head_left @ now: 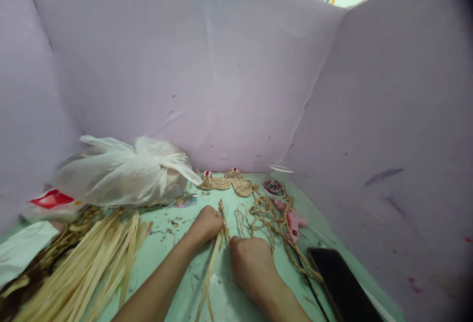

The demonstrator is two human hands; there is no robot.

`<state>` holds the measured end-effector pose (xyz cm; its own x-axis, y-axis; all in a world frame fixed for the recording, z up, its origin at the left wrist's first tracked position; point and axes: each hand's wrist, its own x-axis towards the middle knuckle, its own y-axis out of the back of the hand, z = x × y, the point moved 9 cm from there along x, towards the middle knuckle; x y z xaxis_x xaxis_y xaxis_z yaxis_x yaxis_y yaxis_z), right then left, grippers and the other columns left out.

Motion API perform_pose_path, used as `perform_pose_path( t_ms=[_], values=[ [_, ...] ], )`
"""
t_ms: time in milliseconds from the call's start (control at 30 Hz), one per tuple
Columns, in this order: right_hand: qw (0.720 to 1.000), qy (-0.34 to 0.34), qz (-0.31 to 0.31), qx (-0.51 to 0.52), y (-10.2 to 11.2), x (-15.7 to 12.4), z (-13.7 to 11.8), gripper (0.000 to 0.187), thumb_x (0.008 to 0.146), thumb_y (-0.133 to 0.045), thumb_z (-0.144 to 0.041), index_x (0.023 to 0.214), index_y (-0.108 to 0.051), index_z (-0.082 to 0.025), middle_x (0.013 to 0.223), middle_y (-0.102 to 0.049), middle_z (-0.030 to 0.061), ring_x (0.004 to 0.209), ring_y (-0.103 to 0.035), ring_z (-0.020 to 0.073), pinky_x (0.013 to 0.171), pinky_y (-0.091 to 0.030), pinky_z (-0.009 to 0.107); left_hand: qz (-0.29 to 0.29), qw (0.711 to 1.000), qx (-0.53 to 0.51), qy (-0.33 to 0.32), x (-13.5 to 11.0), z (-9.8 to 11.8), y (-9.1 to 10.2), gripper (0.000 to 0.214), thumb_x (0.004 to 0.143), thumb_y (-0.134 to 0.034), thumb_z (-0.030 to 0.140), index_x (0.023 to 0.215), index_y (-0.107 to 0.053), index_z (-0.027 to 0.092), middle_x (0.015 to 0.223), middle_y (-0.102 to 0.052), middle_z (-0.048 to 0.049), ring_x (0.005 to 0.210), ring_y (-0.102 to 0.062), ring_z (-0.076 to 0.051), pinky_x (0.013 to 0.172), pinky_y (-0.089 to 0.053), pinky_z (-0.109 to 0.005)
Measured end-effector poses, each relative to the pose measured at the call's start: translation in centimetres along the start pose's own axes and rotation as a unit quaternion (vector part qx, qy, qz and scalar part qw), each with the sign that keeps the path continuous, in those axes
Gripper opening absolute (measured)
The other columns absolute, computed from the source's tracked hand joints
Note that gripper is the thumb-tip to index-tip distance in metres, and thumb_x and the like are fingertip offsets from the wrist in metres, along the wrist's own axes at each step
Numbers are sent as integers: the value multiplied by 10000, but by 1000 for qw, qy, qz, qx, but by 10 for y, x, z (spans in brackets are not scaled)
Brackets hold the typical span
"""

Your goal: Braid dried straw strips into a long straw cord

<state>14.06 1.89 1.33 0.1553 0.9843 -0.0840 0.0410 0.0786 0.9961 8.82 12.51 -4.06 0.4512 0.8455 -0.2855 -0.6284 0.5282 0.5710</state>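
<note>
My left hand [207, 224] is closed round a braided straw cord [223, 218] near its upper end, on the green table [192, 277]. My right hand [252, 264] is closed on the same cord just below, knuckles up. Loose pale straw strands [209, 275] trail from the braid down between my forearms toward the table's near edge.
A heap of flat straw strips [92, 263] lies at the left, below a white plastic bag [121, 171]. Two small woven sandals [229, 181], a coil of braided rope [264, 213], a pink glue gun [292, 222], a bead dish [272, 187] and a dark phone [342, 285] lie to the right. Purple panels wall the table.
</note>
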Motion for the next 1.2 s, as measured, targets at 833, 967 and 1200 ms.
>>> perform_pose_path(
  t_ms=[833,967,1200],
  values=[
    [926,-104,77,355,30,54,11,238,687,-458,-145,832,-646,-158,784,-648,50,738,-566,161,632,-377,220,-114,983,-127,71,-2,-8,18,231,566,-496,145,425,-315,168,306,-246,82,269,-247,-34,337,-128,-177],
    [909,-152,23,388,-6,65,22,173,624,-492,-137,703,-647,-132,674,-626,44,677,-555,156,556,-351,206,-179,960,-186,111,-1,-12,10,236,582,-475,148,440,-288,174,336,-212,84,293,-164,-16,343,-94,-179],
    [872,-153,12,465,-21,79,29,168,637,-520,-157,757,-635,-128,677,-615,43,601,-536,115,516,-369,176,-183,954,-203,122,2,-12,14,234,627,-450,159,450,-299,177,367,-198,71,325,-131,-25,348,-101,-190]
  ],
)
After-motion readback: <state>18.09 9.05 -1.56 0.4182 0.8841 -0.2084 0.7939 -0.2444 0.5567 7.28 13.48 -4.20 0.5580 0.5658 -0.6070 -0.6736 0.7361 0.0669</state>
